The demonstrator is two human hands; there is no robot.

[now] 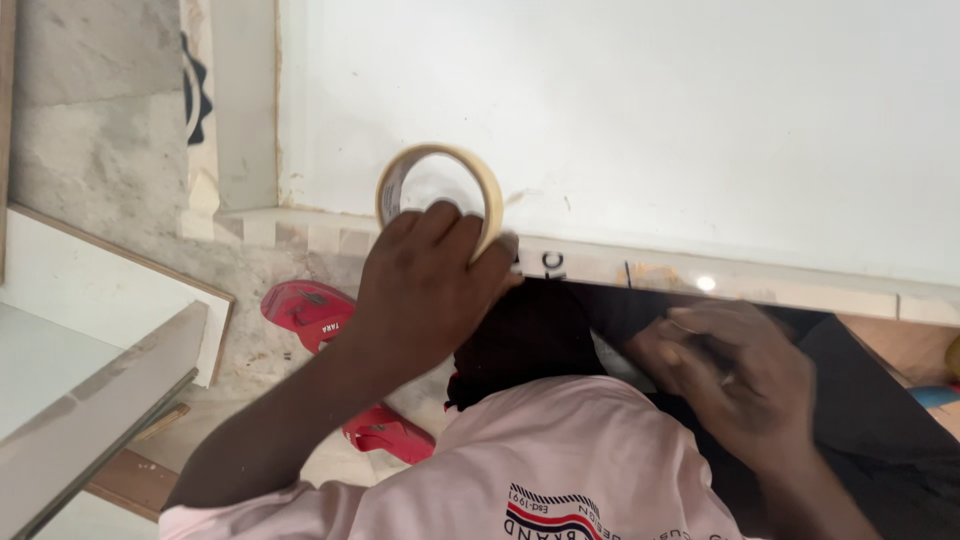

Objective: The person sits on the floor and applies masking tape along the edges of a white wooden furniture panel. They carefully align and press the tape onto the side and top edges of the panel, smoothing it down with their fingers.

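My left hand [425, 290] grips a roll of cream masking tape [487, 190] from below, holding it against the lower edge of a large white panel [620, 100]. My right hand [735, 375] is blurred. It lies with curled fingers on a dark glossy sheet [885, 410] just under the panel's pale edge strip [760, 285]. I cannot tell whether those fingers pinch anything. My pink shirt [520, 450] fills the bottom of the view, with a dark mass [525, 335] above it between the hands.
Two red sandals [305, 305] [390, 432] lie on the mottled stone floor [110, 160] at left. White boards with wooden edges [90, 310] lean at the far left. A brown surface [915, 345] shows at right.
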